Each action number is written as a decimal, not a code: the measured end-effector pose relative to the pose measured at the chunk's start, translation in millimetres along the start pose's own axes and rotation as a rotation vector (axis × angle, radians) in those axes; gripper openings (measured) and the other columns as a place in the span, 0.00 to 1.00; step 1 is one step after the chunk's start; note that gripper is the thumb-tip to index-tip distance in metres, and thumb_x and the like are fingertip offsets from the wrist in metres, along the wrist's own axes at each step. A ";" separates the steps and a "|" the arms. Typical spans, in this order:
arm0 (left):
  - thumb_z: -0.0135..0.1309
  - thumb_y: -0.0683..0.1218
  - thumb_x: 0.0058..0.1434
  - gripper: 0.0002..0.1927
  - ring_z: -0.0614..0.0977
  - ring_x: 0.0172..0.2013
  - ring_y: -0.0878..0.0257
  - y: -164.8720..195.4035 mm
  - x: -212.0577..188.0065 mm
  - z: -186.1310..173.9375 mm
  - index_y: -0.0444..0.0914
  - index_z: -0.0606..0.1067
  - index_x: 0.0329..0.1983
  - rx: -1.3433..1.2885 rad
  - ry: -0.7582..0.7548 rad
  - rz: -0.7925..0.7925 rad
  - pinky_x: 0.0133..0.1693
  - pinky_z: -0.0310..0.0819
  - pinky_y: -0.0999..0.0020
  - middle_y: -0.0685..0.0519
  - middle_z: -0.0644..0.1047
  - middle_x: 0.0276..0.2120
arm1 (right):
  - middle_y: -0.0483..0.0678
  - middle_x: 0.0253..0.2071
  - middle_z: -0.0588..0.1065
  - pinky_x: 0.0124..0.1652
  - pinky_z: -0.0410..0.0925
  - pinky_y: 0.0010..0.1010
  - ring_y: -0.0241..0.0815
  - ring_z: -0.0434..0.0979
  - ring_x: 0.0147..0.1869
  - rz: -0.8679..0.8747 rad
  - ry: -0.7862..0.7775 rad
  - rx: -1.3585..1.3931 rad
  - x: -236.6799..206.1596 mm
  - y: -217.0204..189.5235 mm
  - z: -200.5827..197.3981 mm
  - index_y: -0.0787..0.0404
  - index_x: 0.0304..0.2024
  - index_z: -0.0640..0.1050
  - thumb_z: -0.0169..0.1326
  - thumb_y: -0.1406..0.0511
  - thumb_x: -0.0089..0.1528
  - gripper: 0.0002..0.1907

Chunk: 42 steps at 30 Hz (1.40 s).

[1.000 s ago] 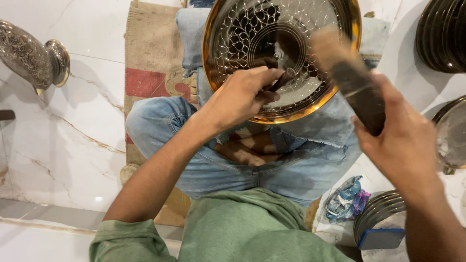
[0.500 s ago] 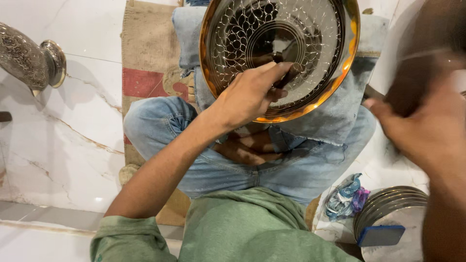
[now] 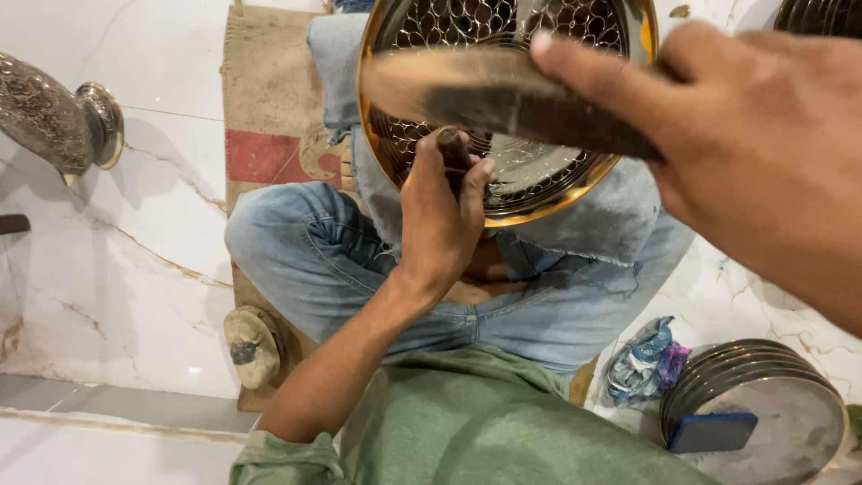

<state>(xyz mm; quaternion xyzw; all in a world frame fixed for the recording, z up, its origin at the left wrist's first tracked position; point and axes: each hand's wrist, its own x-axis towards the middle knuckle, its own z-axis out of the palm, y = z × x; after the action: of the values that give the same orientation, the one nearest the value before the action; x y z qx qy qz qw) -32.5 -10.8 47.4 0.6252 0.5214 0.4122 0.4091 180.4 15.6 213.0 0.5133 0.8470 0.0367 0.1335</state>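
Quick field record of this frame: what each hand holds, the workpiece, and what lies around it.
left hand: grips a punch set on the tray
right hand: holds a wooden mallet above the tray
tray: round, patterned, gold rim, resting on the lap
right side: stack of plates, blue block, crumpled cloth
left side: metal vase on marble floor

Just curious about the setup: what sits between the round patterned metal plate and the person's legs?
In the head view, a folded piece of blue denim cloth lies under the plate, over the jeans-clad legs; the left hand grips a tool against it.
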 end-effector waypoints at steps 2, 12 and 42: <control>0.58 0.38 0.69 0.18 0.83 0.39 0.53 -1.4 1.2 3.3 0.30 0.66 0.57 0.020 -0.003 0.070 0.43 0.78 0.60 0.43 0.78 0.41 | 0.49 0.34 0.75 0.34 0.72 0.37 0.47 0.79 0.34 0.036 0.135 0.180 5.7 -4.6 -1.2 0.50 0.70 0.71 0.65 0.64 0.59 0.36; 0.56 0.38 0.72 0.13 0.82 0.35 0.57 0.1 5.5 1.0 0.34 0.68 0.57 0.048 -0.131 -0.022 0.36 0.76 0.63 0.48 0.77 0.38 | 0.53 0.39 0.78 0.34 0.73 0.40 0.54 0.82 0.36 0.112 -0.170 0.088 -1.4 15.2 12.8 0.43 0.69 0.70 0.66 0.64 0.56 0.38; 0.58 0.37 0.68 0.22 0.82 0.46 0.45 -4.6 23.6 -6.8 0.35 0.66 0.63 0.018 -0.280 0.225 0.46 0.78 0.57 0.41 0.78 0.48 | 0.58 0.35 0.75 0.35 0.72 0.41 0.56 0.78 0.34 0.332 0.042 0.259 -58.2 23.3 78.0 0.63 0.58 0.72 0.73 0.61 0.56 0.33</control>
<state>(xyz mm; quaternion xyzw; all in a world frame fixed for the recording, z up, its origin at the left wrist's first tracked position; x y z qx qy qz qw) -37.6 13.7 47.3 0.7345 0.3897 0.3595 0.4236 246.5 -30.4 153.7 0.6579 0.7509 -0.0402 0.0410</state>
